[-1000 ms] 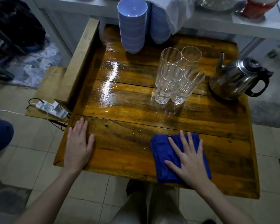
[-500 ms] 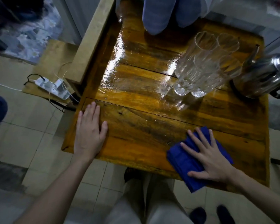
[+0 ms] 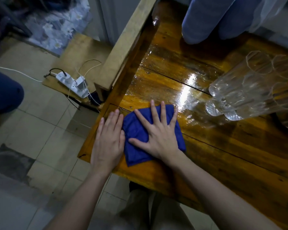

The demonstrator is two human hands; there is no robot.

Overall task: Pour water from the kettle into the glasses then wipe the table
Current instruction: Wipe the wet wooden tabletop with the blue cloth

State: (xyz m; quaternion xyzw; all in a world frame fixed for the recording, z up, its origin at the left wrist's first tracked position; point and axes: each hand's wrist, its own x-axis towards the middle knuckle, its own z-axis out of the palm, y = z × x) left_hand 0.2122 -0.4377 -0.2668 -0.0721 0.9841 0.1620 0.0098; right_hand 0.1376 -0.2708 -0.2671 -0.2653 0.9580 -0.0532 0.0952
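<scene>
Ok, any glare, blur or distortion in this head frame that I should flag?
Head view: strong glare on the wet tabletop beside the glasses; wide-angle distortion tilts the glasses; the floor and picture edges are soft; the blue cloth and both hands are reasonably sharp.
</scene>
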